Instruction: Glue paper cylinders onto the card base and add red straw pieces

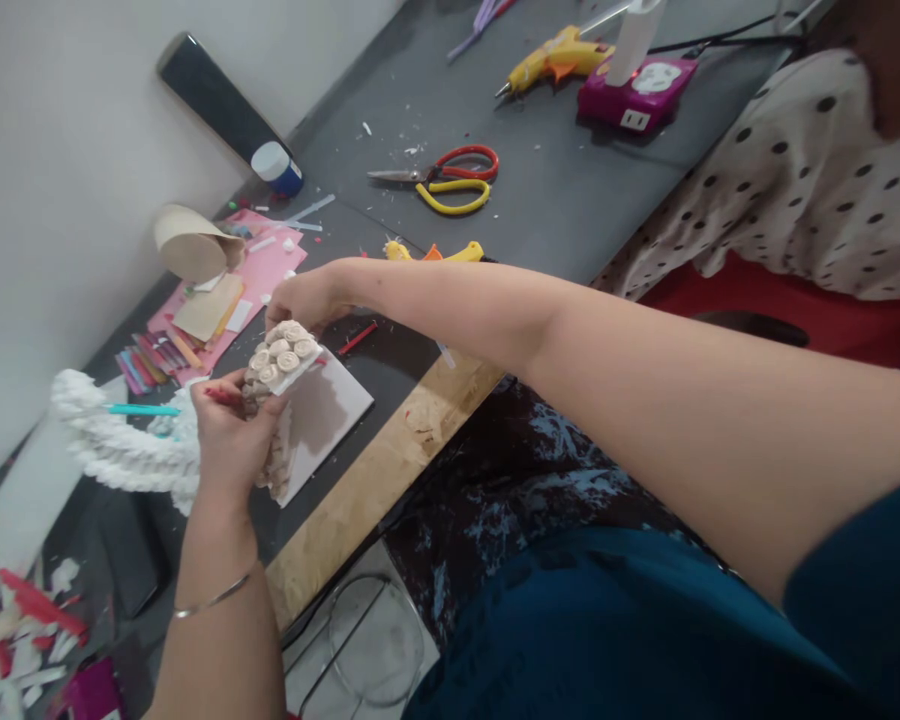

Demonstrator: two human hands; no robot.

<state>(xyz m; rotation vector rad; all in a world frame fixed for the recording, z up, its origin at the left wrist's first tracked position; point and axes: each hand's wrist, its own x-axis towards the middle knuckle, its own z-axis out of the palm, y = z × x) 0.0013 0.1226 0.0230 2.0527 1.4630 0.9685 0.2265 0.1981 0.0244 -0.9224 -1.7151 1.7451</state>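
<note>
My left hand (229, 435) is closed round a white card piece covered with small beige rolled paper rosettes (283, 358), held upright above the dark table. A thin red stick (217, 396) lies across its fingers. My right hand (304, 297) reaches over from the right and pinches the top edge of the same rosette piece; what its fingertips hold beyond that is hidden. A white square card (330, 412) lies on the table just beneath.
White fringed paper garland (120, 450) with a teal stick lies left. Pink sheets, coloured strips and a beige paper cone (191, 245) sit behind. Scissors (450, 175), a yellow glue gun (555, 57) and a magenta power strip (637, 92) lie farther back. Another person in polka dots (802, 180) sits right.
</note>
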